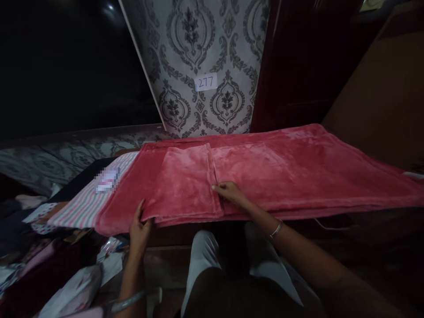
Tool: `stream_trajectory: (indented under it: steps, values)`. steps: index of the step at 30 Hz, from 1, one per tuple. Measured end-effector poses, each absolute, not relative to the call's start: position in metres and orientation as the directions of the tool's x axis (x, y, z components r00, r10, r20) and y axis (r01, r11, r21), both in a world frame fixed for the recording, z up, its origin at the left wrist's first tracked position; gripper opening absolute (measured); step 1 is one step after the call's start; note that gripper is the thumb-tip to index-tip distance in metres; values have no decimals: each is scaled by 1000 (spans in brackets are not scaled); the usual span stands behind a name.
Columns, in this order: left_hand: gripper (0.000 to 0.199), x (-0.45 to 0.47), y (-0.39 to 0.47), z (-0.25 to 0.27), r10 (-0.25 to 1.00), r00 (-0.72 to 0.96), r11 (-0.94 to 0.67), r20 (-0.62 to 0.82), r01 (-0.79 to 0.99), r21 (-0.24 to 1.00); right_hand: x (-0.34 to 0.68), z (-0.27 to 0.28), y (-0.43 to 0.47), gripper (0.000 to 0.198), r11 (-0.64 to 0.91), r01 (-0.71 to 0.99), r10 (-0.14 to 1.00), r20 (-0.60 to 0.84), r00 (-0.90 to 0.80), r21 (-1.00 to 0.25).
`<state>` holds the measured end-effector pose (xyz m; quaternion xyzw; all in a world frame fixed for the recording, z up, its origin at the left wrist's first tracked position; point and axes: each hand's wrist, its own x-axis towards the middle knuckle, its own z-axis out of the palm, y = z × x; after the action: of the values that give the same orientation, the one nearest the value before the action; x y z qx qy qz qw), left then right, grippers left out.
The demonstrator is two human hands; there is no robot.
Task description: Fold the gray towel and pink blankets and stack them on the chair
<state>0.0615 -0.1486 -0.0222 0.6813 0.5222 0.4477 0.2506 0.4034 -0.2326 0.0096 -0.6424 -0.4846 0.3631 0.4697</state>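
Note:
A pink-red plush blanket [281, 172] lies spread in layers across a long surface. On its left part rests a folded-over panel [188, 181] of the same cloth, whose right edge runs front to back. My right hand [230, 192] pinches that edge near its middle, thumb and finger closed on the fabric. At the front left corner of the panel is my left hand [139, 227], its fingers stretched up over the blanket and its thumb apart, touching the cloth.
A striped cloth [86, 198] lies left of the blanket, with a blurred item on it. Behind stand a dark screen [73, 66] and a patterned wall with a paper label [206, 81] reading 277. Bags and clothes [76, 287] crowd the lower left.

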Motion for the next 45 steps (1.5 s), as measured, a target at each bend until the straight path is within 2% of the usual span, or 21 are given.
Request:
stream_trajectory:
  steps: [3,6,11,13,16,19,22,25,27,30,32,34,41,45]
  values:
    - [68,63,-151,-20,926,91,-361,367,498,788,404,5,-236,30,-65,399,972,32,231,-915]
    - [65,65,-150,-23,914,118,-388,387,528,756,403,2,-238,19,-72,395,971,25,236,-916]
    - [67,52,-149,-15,929,147,-361,339,551,752,403,6,-242,23,-107,542,976,14,216,-834]
    - [70,43,-149,-2,931,176,-363,321,554,749,406,11,-242,28,-122,533,985,-36,168,-837]
    - [66,46,-152,24,874,193,-476,446,526,705,413,18,-234,37,-182,443,983,-153,99,-878]
    - [55,87,-156,44,797,259,-594,546,502,629,421,28,-214,38,-263,361,961,-211,176,-895]
    - [54,154,-165,48,778,462,-627,425,603,493,427,37,-183,35,-277,343,941,-180,288,-898]
    - [57,208,-181,39,770,578,-639,272,695,331,433,44,-148,33,-288,357,921,-156,356,-888]
    - [59,228,-193,31,761,623,-649,183,718,252,437,47,-125,30,-301,386,902,-130,411,-872]
    - [57,236,-205,20,763,632,-647,137,743,172,443,47,-98,22,-322,452,866,-67,495,-832]
    - [56,235,-207,15,766,630,-642,128,750,159,447,45,-84,17,-333,497,843,-17,538,-801]
    - [57,232,-205,11,767,631,-642,118,747,173,451,43,-74,21,-342,532,825,23,564,-775]
    - [58,224,-196,-8,742,649,-667,167,689,285,450,39,-62,57,-284,631,840,130,527,-722]
    - [60,223,-200,-5,743,660,-654,106,685,321,453,33,-69,56,-305,686,834,161,527,-660]
